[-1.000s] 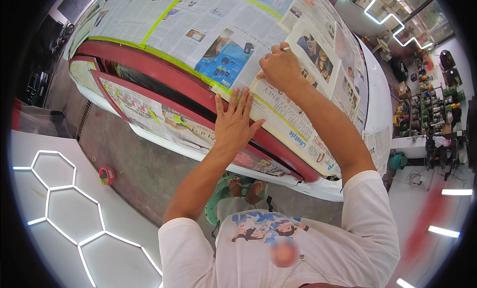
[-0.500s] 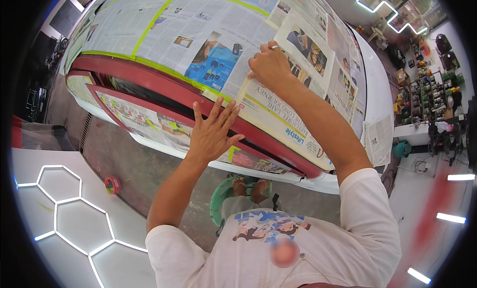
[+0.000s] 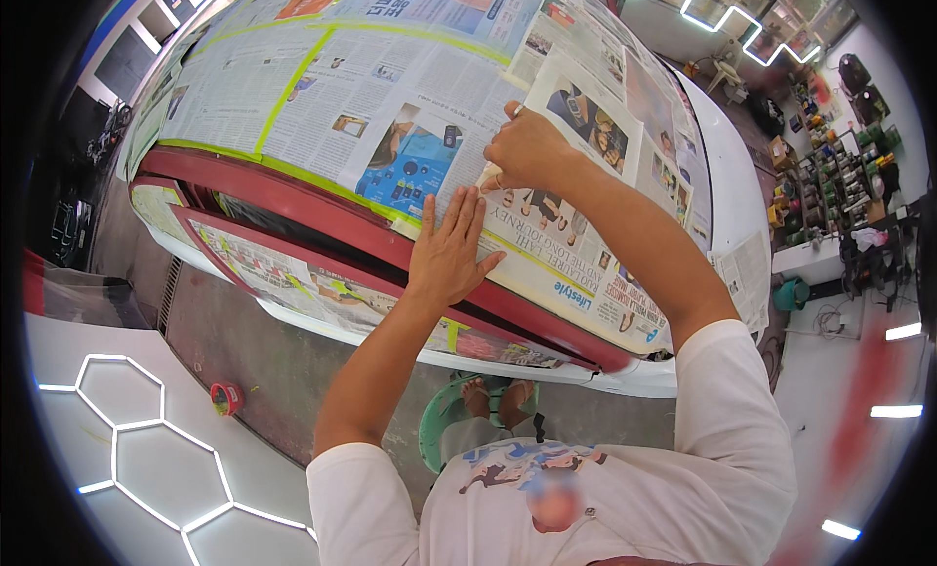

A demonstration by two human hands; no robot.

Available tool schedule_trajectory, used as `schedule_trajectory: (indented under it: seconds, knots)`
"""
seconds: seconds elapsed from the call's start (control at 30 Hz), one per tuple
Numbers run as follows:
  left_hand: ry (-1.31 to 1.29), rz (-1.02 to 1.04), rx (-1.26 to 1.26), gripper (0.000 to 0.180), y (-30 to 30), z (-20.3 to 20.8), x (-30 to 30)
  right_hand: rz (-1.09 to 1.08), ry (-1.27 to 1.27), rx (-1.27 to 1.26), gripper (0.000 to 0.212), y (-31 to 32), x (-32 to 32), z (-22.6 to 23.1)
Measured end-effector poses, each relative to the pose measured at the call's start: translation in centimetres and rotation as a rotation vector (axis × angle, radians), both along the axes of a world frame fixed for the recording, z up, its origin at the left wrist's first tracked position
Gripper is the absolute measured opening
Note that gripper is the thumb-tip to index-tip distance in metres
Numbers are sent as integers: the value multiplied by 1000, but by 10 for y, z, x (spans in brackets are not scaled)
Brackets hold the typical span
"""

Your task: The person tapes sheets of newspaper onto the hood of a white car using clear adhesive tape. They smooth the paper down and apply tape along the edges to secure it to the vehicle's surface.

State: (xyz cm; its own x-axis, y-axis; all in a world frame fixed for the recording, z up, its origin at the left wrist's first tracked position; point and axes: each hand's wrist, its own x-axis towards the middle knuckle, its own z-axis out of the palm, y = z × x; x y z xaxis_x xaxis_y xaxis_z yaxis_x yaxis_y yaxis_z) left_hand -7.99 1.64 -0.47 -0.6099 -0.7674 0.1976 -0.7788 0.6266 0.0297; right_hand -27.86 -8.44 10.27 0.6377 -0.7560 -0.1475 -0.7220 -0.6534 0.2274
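**Car (image 3: 750, 200) under newspaper (image 3: 386, 88), left hand (image 3: 450, 259) flat and right hand (image 3: 532, 148) curled**

The car fills the upper middle of the view, its white bodywork curving away at the right and a dark red edge (image 3: 293, 192) running along the near side. Newspaper lies over most of the top in overlapping sheets, and more pages cover the side below the red edge.

To the right, beyond the car, a rack of paint tins and bottles (image 3: 851, 190) stands against the wall. The person, in a white shirt (image 3: 625, 478), has both feet (image 3: 515, 406) over a green stool (image 3: 431, 424) beside the car. A teal bucket (image 3: 791, 294) sits at the far right; a smaller red bucket (image 3: 226, 399) is off to the left.

Yellow-green tape (image 3: 293, 96) crosses the newspaper and borders it along the red edge.

The left hand reaches over that border — its fingers straight and close together, thumb spread away, tips resting on the newspaper, holding nothing. The right hand is just above and to its right, at the near corner of a picture page (image 3: 586, 102). Its fingers bend inward, low against the newspaper — whether they pinch anything, I cannot tell. The smallest detail is a pale ring (image 3: 518, 110) on one finger.
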Motion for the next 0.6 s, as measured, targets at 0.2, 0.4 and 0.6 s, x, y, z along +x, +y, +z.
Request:
schedule_trajectory:
  seconds: [0.2,0.4,0.6]
  knots:
    - [-50,21,23,93,1,6,-4,168,-198,-4,50,-51,-71,10]
    - [-59,34,64,94,2,5,-7,205,-271,-158,49,-97,-125,-3]
    - [-55,47,87,95,2,12,-7,151,-230,-394,49,-139,-166,-11]
